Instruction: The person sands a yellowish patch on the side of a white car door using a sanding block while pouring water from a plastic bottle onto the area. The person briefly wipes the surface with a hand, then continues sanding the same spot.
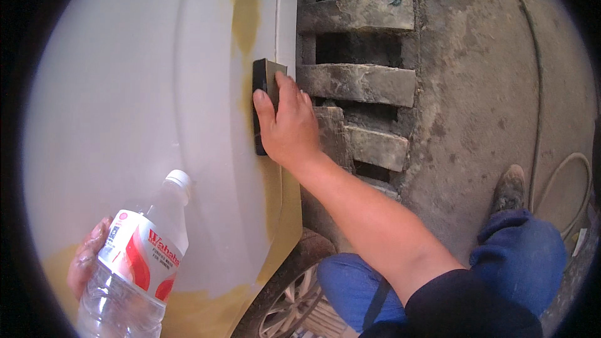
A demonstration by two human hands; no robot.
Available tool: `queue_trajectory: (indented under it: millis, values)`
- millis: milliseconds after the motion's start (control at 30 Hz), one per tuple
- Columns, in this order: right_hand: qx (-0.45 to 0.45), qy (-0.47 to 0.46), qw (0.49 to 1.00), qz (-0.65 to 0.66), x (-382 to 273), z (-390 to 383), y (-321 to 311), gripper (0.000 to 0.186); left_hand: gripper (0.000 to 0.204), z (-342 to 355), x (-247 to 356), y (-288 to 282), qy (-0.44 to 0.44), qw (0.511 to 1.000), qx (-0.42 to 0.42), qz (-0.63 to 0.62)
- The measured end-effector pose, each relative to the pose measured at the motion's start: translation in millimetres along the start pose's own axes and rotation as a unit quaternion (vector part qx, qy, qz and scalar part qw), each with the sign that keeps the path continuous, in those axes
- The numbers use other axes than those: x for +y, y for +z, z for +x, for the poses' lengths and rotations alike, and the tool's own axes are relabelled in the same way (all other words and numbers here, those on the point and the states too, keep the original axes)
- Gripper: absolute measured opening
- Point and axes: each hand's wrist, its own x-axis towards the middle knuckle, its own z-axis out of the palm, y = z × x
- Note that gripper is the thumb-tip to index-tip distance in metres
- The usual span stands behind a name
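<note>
A pale car body panel (125,106) with patches of yellowish-brown filler or primer fills the left half. My right hand (291,122) grips a black sanding block (259,75) with a brownish sheet, apparently sandpaper, wrapped on it. The block is upright in the picture, against the panel near its right edge, beside the filler strip (247,6). At the lower left, my left hand (84,260) is wrapped round a clear plastic water bottle (113,303) with a white cap and a red-and-white label. The bottle leans to the right, in front of the panel; most of the left fingers are hidden behind it.
Right of the panel runs a drain channel crossed by concrete slats (357,84) with dark gaps. A hose (537,87) lies along the stained concrete floor (469,87) and loops at the right. Below the panel sits a car wheel (291,303), near my bent knees and shoe (510,191).
</note>
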Motion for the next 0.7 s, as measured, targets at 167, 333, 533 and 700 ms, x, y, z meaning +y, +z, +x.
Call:
queue_trajectory:
  millis: [167, 333, 533, 700]
  values:
    - [-0.082, 0.013, 0.996, -0.016, 10, -97, -8, 0.059, 0.031, 16, 29, -8, -0.174, 0.964, -0.178, -0.092]
    - [0.026, -0.046, 0.998, -0.034, 14, -5, 4, 0.051, 0.029, 1, 7, -7, 0.019, 0.996, -0.084, -0.034]
    - [-0.081, -0.023, 0.996, 0.003, 16, -96, -12, 0.06, 0.031, 3, 21, 12, -0.102, 0.943, -0.281, -0.143]
    - [0.029, -0.076, 0.996, -0.021, 15, -16, 4, 0.053, 0.037, 1, -5, 5, 0.301, 0.909, -0.232, 0.173]
